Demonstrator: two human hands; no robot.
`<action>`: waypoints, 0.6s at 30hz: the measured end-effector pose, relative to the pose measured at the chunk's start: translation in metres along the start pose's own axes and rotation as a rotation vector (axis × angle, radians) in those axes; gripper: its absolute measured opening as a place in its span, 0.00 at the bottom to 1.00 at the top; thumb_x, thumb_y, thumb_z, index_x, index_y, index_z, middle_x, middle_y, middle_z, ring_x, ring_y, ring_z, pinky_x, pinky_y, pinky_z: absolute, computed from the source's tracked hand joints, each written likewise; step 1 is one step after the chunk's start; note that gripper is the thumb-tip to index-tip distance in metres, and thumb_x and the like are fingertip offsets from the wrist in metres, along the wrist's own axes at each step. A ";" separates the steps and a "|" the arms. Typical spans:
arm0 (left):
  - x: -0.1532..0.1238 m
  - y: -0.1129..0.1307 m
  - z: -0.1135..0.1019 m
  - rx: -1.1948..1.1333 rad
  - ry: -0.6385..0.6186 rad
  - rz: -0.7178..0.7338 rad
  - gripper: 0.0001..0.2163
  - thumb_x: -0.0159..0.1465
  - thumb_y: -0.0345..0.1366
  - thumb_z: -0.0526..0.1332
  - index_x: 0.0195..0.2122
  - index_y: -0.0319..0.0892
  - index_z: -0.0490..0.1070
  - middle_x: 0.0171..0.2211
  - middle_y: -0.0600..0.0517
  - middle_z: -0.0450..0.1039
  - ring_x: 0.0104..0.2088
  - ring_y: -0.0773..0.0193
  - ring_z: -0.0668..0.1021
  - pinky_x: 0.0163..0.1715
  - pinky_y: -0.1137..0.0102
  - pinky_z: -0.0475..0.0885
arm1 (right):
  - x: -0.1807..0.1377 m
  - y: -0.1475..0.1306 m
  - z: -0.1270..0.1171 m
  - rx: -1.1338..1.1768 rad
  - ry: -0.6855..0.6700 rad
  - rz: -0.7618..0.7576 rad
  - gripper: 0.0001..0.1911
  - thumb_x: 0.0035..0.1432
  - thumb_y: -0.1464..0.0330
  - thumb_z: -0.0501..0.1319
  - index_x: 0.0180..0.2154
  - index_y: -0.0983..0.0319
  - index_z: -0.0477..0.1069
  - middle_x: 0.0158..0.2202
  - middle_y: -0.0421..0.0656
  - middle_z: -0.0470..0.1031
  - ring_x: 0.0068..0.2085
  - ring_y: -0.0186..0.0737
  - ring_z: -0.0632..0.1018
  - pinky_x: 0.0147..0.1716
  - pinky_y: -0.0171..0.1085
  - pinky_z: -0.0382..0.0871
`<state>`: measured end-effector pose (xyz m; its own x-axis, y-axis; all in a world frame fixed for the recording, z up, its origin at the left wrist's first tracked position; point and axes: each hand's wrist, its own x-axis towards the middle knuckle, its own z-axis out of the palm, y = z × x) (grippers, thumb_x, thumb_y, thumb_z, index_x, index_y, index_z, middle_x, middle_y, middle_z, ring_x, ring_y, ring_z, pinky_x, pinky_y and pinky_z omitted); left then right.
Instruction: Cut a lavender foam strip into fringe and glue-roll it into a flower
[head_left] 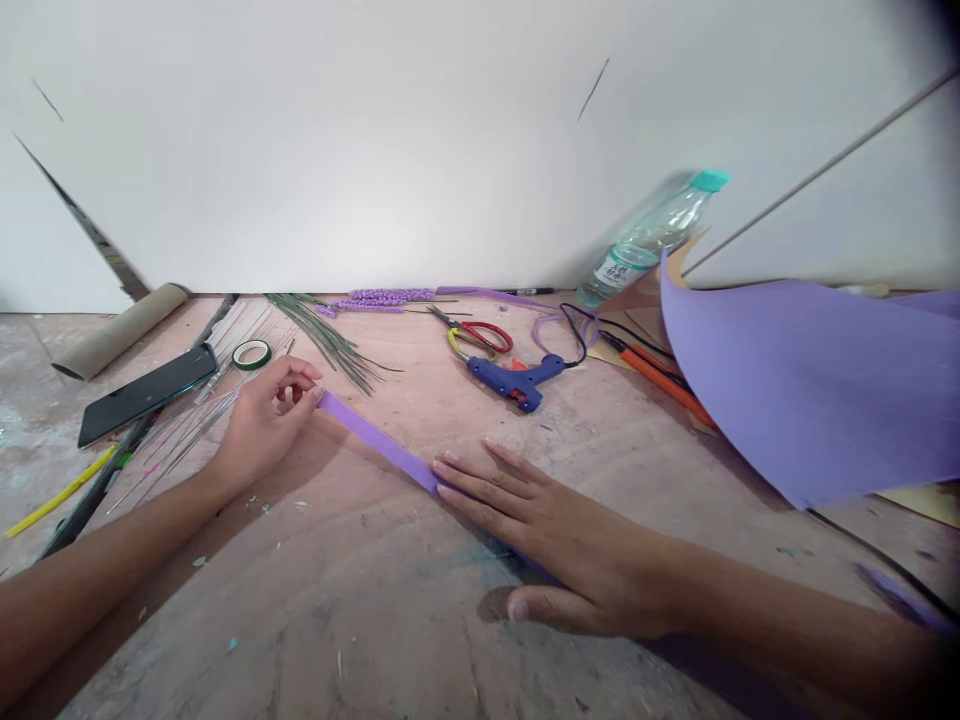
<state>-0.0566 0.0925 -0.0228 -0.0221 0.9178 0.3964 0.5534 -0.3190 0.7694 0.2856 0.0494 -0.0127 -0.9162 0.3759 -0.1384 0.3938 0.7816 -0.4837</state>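
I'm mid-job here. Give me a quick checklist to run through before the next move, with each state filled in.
1. Left hand has the strip: ok, thumb and fingers pinch its far end.
2. Right hand steadies the strip: ok, it lies over it with fingers extended.
3. Strip straight between the hands: ok.
4. Strip flat beneath the right hand: cannot tell, the hand covers it.
5. Glue gun apart from both hands: ok, it lies beyond the right hand; whether it is hot, cannot tell.
6. Surface free of scraps: not ok, small bits lie scattered in front of the hands.
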 end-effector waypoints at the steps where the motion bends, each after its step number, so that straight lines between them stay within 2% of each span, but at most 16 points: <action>1: 0.000 0.000 0.000 -0.002 0.000 -0.003 0.05 0.60 0.35 0.62 0.38 0.44 0.72 0.25 0.57 0.72 0.26 0.64 0.71 0.29 0.69 0.63 | 0.002 -0.001 0.001 0.003 0.008 0.002 0.45 0.70 0.48 0.55 0.75 0.61 0.38 0.76 0.52 0.39 0.76 0.55 0.43 0.72 0.64 0.28; 7: -0.002 0.000 -0.003 -0.024 0.014 -0.040 0.11 0.57 0.33 0.59 0.42 0.45 0.67 0.22 0.60 0.65 0.25 0.64 0.68 0.28 0.69 0.61 | 0.012 -0.009 0.003 0.033 0.035 -0.053 0.43 0.71 0.50 0.55 0.75 0.62 0.43 0.76 0.53 0.44 0.76 0.55 0.47 0.72 0.64 0.33; 8: -0.002 0.000 -0.004 -0.024 0.023 -0.048 0.11 0.57 0.32 0.59 0.42 0.45 0.67 0.22 0.60 0.65 0.25 0.64 0.68 0.27 0.69 0.60 | 0.013 -0.009 0.002 0.031 0.042 -0.070 0.41 0.71 0.50 0.54 0.75 0.63 0.44 0.75 0.53 0.46 0.76 0.55 0.49 0.73 0.64 0.35; 10: -0.001 0.000 -0.005 -0.023 0.044 -0.063 0.11 0.56 0.32 0.59 0.42 0.45 0.67 0.22 0.59 0.65 0.25 0.64 0.67 0.26 0.69 0.59 | 0.015 -0.006 0.000 0.027 0.110 -0.073 0.35 0.74 0.54 0.51 0.73 0.64 0.51 0.74 0.54 0.54 0.74 0.53 0.57 0.72 0.62 0.46; 13: 0.001 0.000 -0.006 -0.017 0.092 -0.088 0.10 0.55 0.32 0.58 0.39 0.45 0.68 0.22 0.58 0.66 0.24 0.64 0.66 0.25 0.68 0.57 | 0.021 0.004 -0.005 0.033 0.317 0.004 0.22 0.75 0.63 0.49 0.64 0.64 0.67 0.63 0.53 0.72 0.63 0.48 0.72 0.62 0.53 0.65; 15: 0.002 0.000 -0.006 -0.012 0.121 -0.109 0.10 0.54 0.31 0.58 0.38 0.45 0.68 0.21 0.58 0.66 0.23 0.65 0.65 0.25 0.68 0.56 | 0.029 0.011 -0.008 0.050 0.412 0.077 0.18 0.74 0.68 0.51 0.58 0.63 0.71 0.56 0.52 0.77 0.55 0.47 0.75 0.56 0.49 0.69; 18: 0.003 0.000 -0.006 -0.012 0.137 -0.131 0.10 0.54 0.30 0.58 0.38 0.45 0.68 0.20 0.59 0.66 0.21 0.65 0.65 0.23 0.68 0.56 | 0.042 0.017 -0.011 0.070 0.441 0.139 0.13 0.70 0.71 0.55 0.52 0.63 0.74 0.49 0.51 0.77 0.51 0.48 0.75 0.52 0.48 0.70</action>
<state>-0.0619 0.0936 -0.0184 -0.2071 0.9113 0.3560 0.5281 -0.2022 0.8247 0.2549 0.0843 -0.0173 -0.7301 0.6626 0.1674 0.4910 0.6790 -0.5458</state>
